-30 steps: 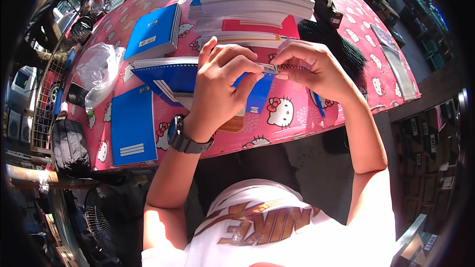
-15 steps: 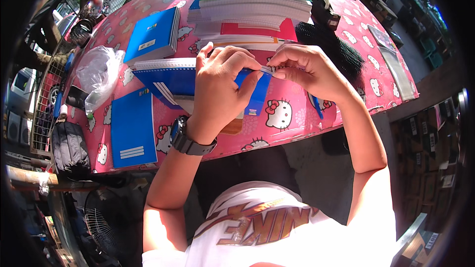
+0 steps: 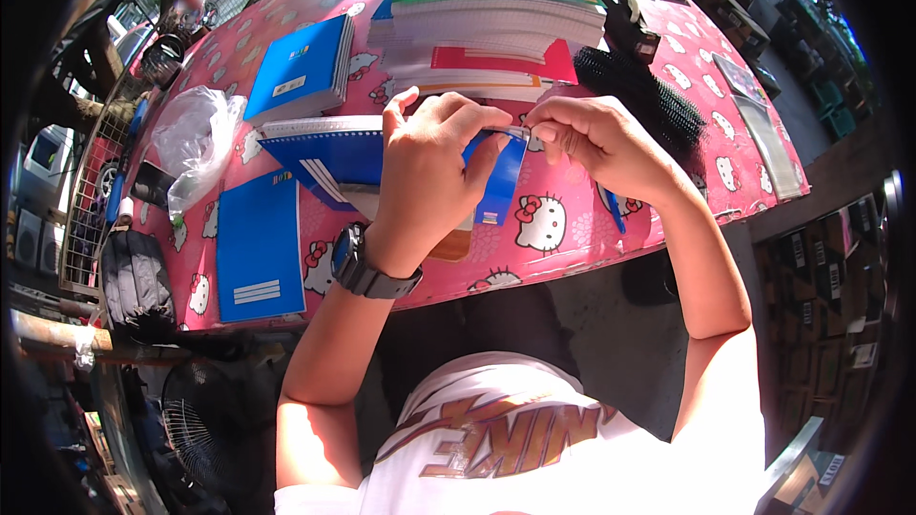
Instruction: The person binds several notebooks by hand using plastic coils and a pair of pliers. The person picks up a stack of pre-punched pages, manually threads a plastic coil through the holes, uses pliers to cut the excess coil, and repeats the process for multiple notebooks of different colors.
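- Leaning with its punched edge raised, the dark-blue rectangular paper notebook (image 3: 358,160) is over the pink cat-printed counter (image 3: 584,255).
- The bare left hand (image 3: 429,157) pinches its upper edge.
- The bare right hand (image 3: 606,141) curls at its right end; I cannot tell whether the fingertips grip anything.
- Left lies a flat bright-blue notebook (image 3: 258,253); beyond, a thick green-topped paper stack (image 3: 496,19).

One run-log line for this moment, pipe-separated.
left hand: gripping blue-covered notebook | right hand: at right end of its upper edge | nearby: green-topped notebook stack, clear plastic bag
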### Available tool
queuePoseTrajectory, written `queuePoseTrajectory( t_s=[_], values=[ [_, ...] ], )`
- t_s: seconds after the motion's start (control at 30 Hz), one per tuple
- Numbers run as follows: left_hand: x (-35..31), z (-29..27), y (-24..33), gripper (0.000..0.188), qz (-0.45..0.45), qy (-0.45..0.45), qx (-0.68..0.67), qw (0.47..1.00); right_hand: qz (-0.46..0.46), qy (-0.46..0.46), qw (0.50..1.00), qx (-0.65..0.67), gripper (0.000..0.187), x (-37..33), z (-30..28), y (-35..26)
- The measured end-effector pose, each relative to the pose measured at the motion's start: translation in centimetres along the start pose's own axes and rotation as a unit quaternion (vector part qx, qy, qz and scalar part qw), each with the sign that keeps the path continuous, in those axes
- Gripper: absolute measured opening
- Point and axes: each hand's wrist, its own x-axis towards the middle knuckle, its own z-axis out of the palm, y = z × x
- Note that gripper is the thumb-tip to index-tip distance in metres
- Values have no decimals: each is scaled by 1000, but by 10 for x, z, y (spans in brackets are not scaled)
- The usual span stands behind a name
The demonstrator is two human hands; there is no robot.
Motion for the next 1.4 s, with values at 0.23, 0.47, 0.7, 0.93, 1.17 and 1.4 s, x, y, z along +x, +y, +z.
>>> queuePoseTrajectory(
  t_s=[0.23, 0.47, 0.7, 0.93, 1.17, 1.4],
  values=[
    [2, 3, -4, 9, -19, 8, -81, 996, -52, 117, 992, -18, 17, -9, 14, -5],
    [3, 5, -10, 10, 26, 41, -79, 996, -46, 152, 983, 86, 24, -8, 21, 3],
    [1, 9, -11, 11, 36, 51, -89, 994, -87, 214, 971, 57, 15, -9, 29, 5],
    [-1, 8, -7, 11, 45, 66, -45, 996, -22, 153, 983, 98, 16, -14, 22, 3],
    [-8, 9, -6, 8, 119, 106, 9, 987, -48, 131, 986, 87, 18, -11, 18, 6],
    [-19, 12, -6, 13, 139, 115, 30, 983, 26, 107, 980, 166, 20, -14, 18, 1]
  ],
)
